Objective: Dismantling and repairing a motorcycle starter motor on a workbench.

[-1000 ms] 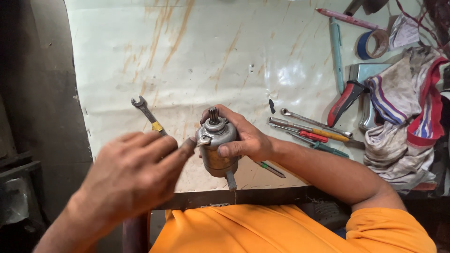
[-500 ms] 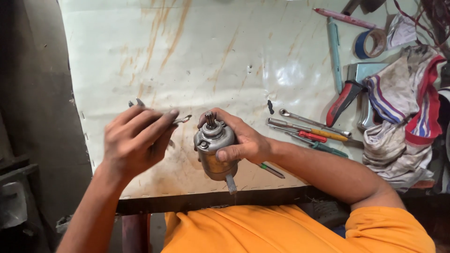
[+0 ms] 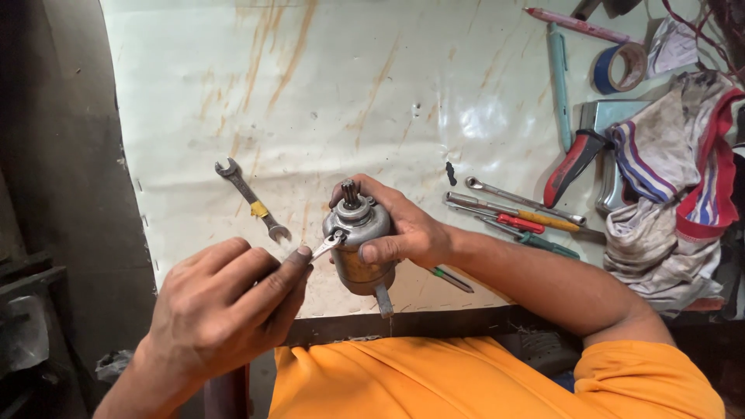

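Observation:
My right hand grips a small grey cylindrical motor, upright, with its splined shaft on top, near the front edge of the bench. My left hand holds a small spanner between thumb and fingers. The spanner's open jaw touches the motor's left side near the top. A longer double-ended spanner with a yellow band lies on the bench just behind my left hand.
The white, rust-stained bench sheet stretches back. To the right lie screwdrivers, a slim spanner, a red-handled tool, a blue tape roll and a heap of rags. Dark floor lies at left.
My left hand has come back from the bench toward me with a small spanner and set its jaw against the motor. My right hand and the motor stayed put.

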